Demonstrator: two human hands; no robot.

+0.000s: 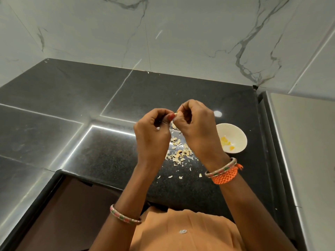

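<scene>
My left hand (152, 134) and my right hand (195, 127) are raised together above the black counter (101, 156). Both pinch a small garlic clove (175, 115) between their fingertips; most of the clove is hidden by the fingers. Beneath the hands lies a pile of pale garlic skins and cloves (179, 153). A white bowl (237, 131) stands to the right of the pile with a few yellowish peeled cloves (226, 142) inside.
White marble wall tiles (163, 33) rise behind the counter. A raised grey ledge (301, 142) runs along the right side. The counter's front edge steps back at the lower left, over a brown floor (72, 205). Loose skin flakes (170, 176) lie nearer me.
</scene>
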